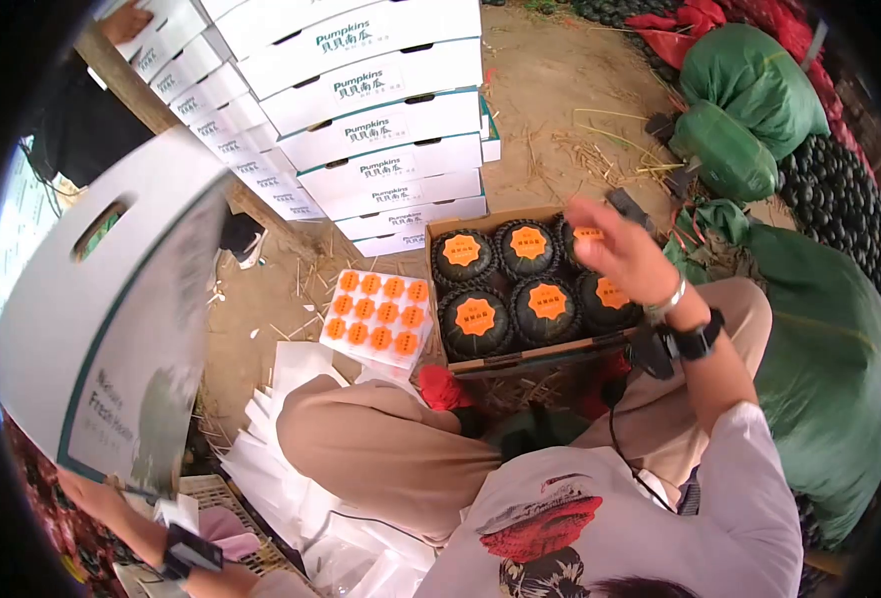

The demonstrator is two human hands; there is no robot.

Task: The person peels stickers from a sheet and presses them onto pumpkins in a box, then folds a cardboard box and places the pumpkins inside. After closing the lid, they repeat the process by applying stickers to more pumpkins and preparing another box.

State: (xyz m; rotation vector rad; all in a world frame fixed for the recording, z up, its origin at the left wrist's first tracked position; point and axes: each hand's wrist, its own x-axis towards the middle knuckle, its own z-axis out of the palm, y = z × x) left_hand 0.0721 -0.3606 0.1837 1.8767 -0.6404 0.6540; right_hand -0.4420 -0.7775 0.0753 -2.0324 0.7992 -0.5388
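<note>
My left hand grips the lower edge of a large white printed box lid, raised and tilted at the left; its fingers are mostly hidden. My right hand hovers over the right side of an open cardboard box, its fingers extended and holding nothing. Inside the box, several dark green pumpkins sit in two rows in black netting, with orange stickers on top. Left of the box lies a stack of sticker sheets with rows of orange labels.
Stacked white boxes rise beyond the pumpkins. Another person's hand is at the upper left, near a wooden post. Green sacks and netted pumpkins lie at the right. White paper and a crate are lower left.
</note>
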